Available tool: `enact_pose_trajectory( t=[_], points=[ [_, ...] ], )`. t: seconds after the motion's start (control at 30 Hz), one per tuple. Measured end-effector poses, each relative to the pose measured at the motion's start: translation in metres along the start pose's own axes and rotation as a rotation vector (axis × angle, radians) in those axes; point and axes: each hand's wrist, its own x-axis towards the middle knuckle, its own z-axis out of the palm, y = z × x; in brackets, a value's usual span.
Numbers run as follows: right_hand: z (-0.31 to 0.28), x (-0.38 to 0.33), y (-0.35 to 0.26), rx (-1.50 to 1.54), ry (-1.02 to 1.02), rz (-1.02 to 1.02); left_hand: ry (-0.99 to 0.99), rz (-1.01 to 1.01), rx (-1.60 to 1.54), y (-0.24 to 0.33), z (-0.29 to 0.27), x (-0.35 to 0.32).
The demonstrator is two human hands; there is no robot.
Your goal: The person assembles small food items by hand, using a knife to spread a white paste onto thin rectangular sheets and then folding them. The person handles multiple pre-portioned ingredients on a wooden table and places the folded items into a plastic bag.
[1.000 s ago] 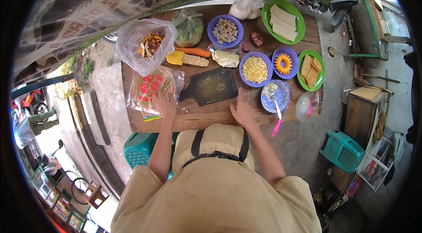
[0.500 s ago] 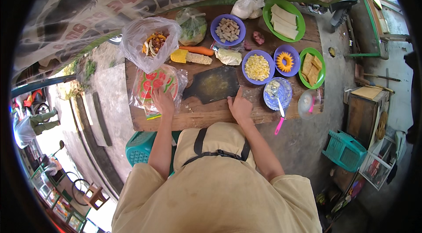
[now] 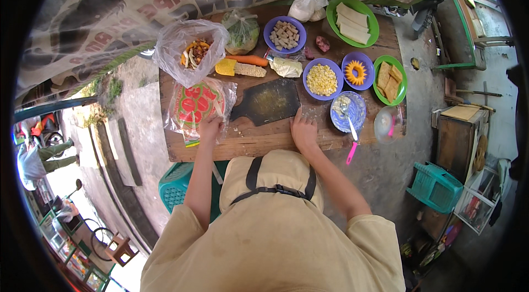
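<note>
My feed: left hand just curled up on the red-printed packet (can't tell what's pinched, if anything); right hand loosely spread beside the chopping board.

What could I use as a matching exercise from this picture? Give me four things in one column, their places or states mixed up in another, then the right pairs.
Column one
1. Left hand
2. Cutting board
3. Carrot
4. Scalloped orange ring

Column two
A. Inside a purple bowl
B. Just beyond the corncob
C. At the near side of the clear packet
D. Black, lying flat on the table

Right pairs
1-C
2-D
3-B
4-A
</note>
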Motion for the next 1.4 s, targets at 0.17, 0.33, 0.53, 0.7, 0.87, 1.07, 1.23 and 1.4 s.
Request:
enact_pose_trajectory(
  t=[0.17,0.33,0.53,0.7,0.87,1.07,1.23,1.4],
  points=[
    [-0.023,-0.013,0.009,0.262,-0.072,-0.009,-0.297,-0.093,-0.268,0.013,0.021,-0.057],
    [-0.081,-0.012,0.017,0.609,0.104,0.101,-0.527,0.105,-0.033,0.04,0.06,-0.116],
    [-0.132,0.013,0.019,1.255,-0.114,0.266,-0.725,0.262,0.093,0.063,0.101,-0.158],
    [-0.159,0.015,0.025,1.671,-0.128,0.21,-0.795,0.417,0.157,0.08,0.113,-0.188],
    [-0.17,0.012,0.029,1.691,-0.2,0.19,-0.78,0.388,0.099,0.091,0.122,-0.202],
    [-0.19,0.009,0.032,1.64,-0.166,0.14,-0.629,0.417,-0.058,0.104,0.135,-0.212],
    [-0.21,0.008,0.032,1.514,-0.022,0.072,-0.595,0.428,-0.032,0.114,0.135,-0.219],
    [-0.223,0.009,0.034,1.332,0.086,-0.048,-0.606,0.411,-0.031,0.12,0.132,-0.223]
  ],
)
